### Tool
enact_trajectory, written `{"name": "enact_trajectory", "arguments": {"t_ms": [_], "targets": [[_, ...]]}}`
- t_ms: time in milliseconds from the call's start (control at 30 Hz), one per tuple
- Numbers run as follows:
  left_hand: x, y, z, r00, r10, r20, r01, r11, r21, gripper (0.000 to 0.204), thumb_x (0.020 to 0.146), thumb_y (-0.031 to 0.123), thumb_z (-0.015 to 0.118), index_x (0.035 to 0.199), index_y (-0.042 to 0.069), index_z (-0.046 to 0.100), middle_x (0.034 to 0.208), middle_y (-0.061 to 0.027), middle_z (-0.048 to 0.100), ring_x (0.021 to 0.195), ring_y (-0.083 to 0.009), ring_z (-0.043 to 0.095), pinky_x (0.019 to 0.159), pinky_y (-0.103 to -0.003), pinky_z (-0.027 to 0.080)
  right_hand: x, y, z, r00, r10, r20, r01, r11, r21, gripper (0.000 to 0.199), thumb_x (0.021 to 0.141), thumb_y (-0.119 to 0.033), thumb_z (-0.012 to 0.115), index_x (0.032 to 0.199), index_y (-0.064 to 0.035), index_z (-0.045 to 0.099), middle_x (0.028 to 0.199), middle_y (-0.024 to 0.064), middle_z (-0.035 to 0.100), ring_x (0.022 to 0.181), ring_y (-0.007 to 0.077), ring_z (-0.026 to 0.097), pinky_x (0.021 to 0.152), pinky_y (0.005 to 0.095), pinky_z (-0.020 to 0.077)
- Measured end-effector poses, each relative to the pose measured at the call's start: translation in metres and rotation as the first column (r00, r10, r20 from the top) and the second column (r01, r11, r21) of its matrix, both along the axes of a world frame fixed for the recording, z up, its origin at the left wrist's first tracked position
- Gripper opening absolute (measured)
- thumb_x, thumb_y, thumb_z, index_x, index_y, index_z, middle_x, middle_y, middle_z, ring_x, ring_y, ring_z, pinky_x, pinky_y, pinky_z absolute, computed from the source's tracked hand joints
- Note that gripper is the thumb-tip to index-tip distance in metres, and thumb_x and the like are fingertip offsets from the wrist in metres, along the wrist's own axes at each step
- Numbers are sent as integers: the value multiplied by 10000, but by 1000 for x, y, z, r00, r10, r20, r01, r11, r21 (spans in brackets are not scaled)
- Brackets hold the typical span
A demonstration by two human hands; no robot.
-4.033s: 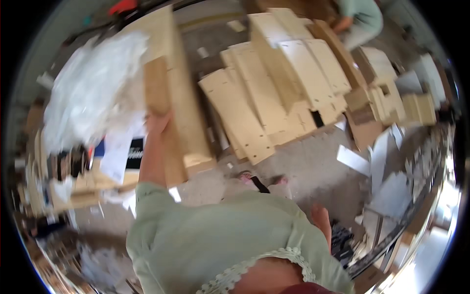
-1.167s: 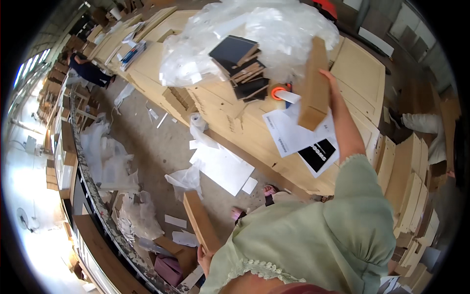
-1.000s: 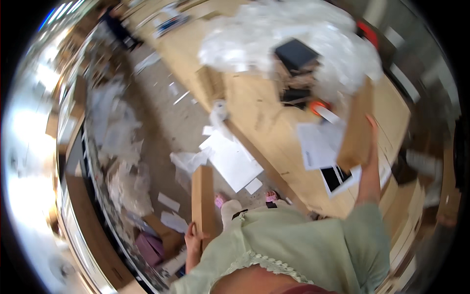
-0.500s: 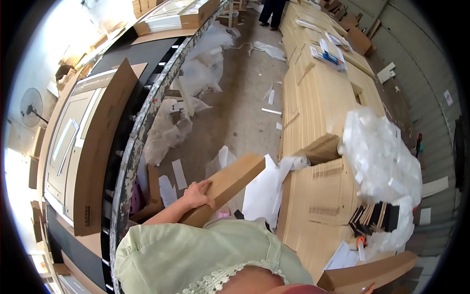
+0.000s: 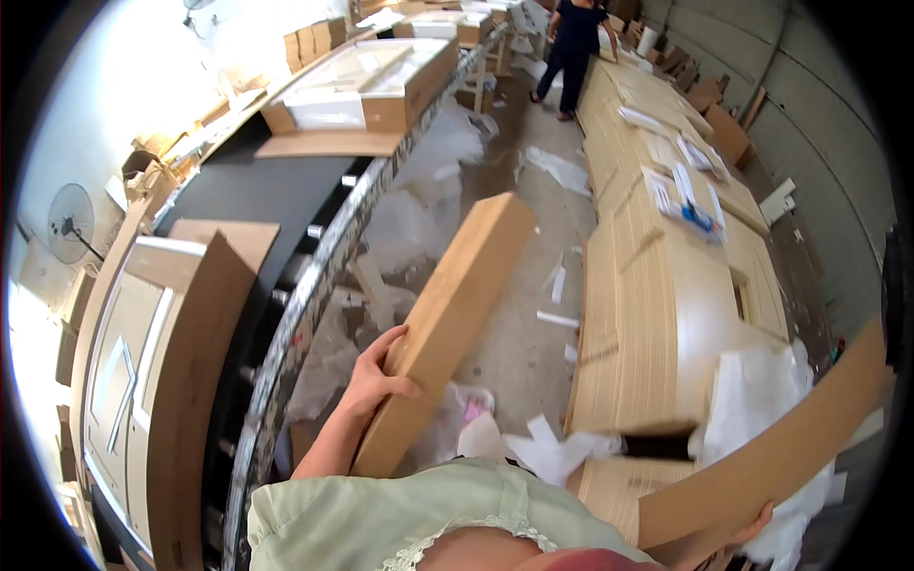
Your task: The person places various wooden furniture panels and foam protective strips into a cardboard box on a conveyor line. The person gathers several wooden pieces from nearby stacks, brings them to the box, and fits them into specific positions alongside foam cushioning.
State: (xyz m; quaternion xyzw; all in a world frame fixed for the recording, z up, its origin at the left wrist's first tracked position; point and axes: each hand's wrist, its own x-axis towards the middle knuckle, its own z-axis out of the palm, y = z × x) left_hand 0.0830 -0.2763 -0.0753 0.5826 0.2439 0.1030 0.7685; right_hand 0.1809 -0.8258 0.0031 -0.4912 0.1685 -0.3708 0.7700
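A long, narrow brown cardboard box (image 5: 466, 285) slants away in front of my body. My left hand (image 5: 376, 376) is closed around its near half, thumb on top and fingers along the left side. At the lower right, my right hand (image 5: 755, 529) grips the lower edge of a long brown cardboard strip (image 5: 762, 457). Part of that hand is hidden behind the strip. The strip slants up to the right, across white plastic wrap (image 5: 752, 390).
On my left runs a conveyor (image 5: 267, 181) carrying panels in cardboard trays (image 5: 195, 381). Stacked cream panels (image 5: 657, 314) line the right side, with papers (image 5: 681, 205) on top. Plastic film (image 5: 419, 209) litters the aisle floor. A person in dark clothes (image 5: 576, 43) stands far ahead.
My view has shifted forward along the aisle. The box in my left hand has swung to point farther ahead, and the strip in my right hand has come up higher.
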Motion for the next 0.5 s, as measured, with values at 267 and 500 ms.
{"name": "enact_trajectory", "arguments": {"t_ms": [267, 500], "targets": [[118, 129, 87, 884, 337, 324, -321, 941, -102, 894, 415, 80, 634, 1276, -6, 409, 946, -117, 589, 846, -218, 591, 760, -297, 477, 281, 198, -11, 596, 786, 163, -802, 572, 172, 528, 856, -370, 414, 1250, -19, 428, 1163, 135, 528, 1030, 246, 513, 875, 373, 416], [208, 227, 95, 726, 551, 411, -502, 834, -230, 648, 511, 184, 581, 1117, -15, 467, 966, -159, 556, 809, -257, 585, 686, -331, 505, 461, 409, -3, 272, 947, 169, -950, 236, 207, 571, 804, -349, 478, 1261, -13, 405, 1134, 145, 537, 988, 252, 533, 810, 357, 456]]}}
